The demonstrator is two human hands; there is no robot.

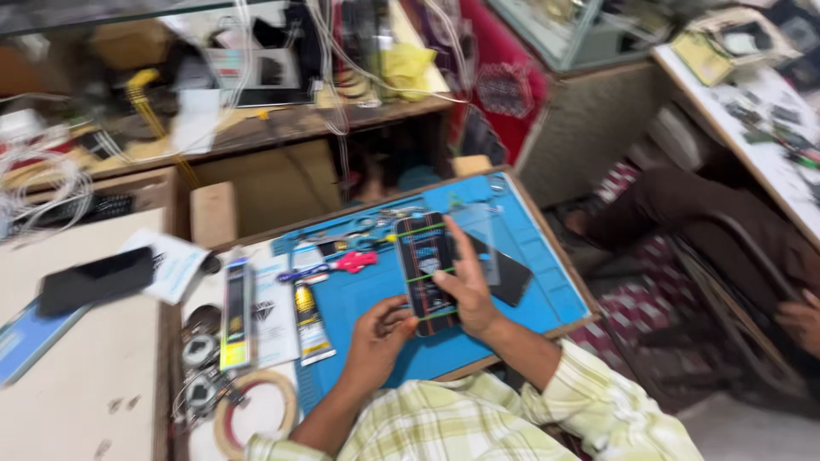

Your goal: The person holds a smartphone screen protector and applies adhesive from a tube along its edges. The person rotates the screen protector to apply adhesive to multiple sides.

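Over a blue work mat (547, 290), both my hands hold a dark smartphone (425, 256) with coloured stripes on its face. My left hand (377, 335) grips its lower left edge from below. At the phone's right side is my right hand (465, 286), fingers stretched up along a clear glass sheet (480, 235) that lies over the phone's right part. A second dark flat phone-like piece (512, 277) lies on the mat just right of my right hand.
A yellow-black glue tube (309, 320), a long packet (237, 312), pink-handled tools (346, 263), tape roll (254, 410) and small round parts lie left of the mat. A black phone (96, 280) rests on the left counter. Another person's leg and hand (799, 320) sit at right.
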